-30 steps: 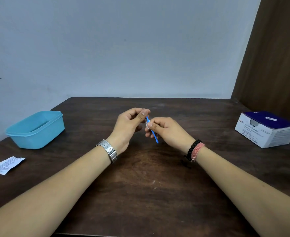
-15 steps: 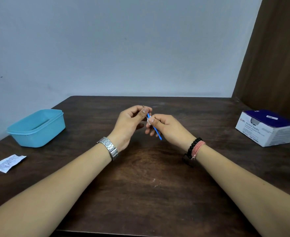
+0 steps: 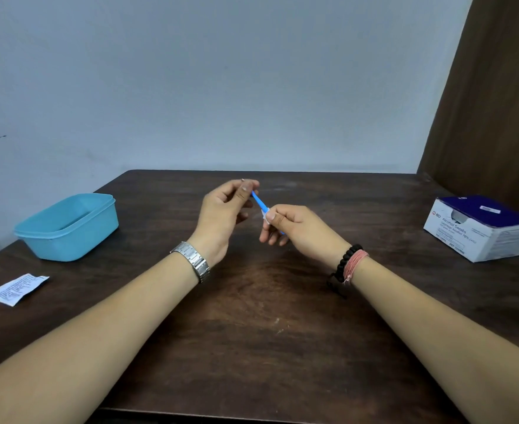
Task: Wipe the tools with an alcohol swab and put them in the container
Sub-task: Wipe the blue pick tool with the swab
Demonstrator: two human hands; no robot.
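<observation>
A torn wrapper (image 3: 18,289) and teal container (image 3: 68,226) sit near the table's (image 3: 252,347) left edge. Mid-table, above it, the left hand (image 3: 226,214) pinches the blue tool (image 3: 259,201); the right hand (image 3: 294,229) grips a white swab (image 3: 265,214) around it. The swab box (image 3: 481,228) sits at the right edge.

Plain indoor room, kind uncertain: dark brown wooden table (image 3: 252,332) against bare pale grey wall (image 3: 221,87), brown wooden panel (image 3: 490,102) at right, white-and-navy cardboard box of alcohol swabs (image 3: 478,231).
</observation>
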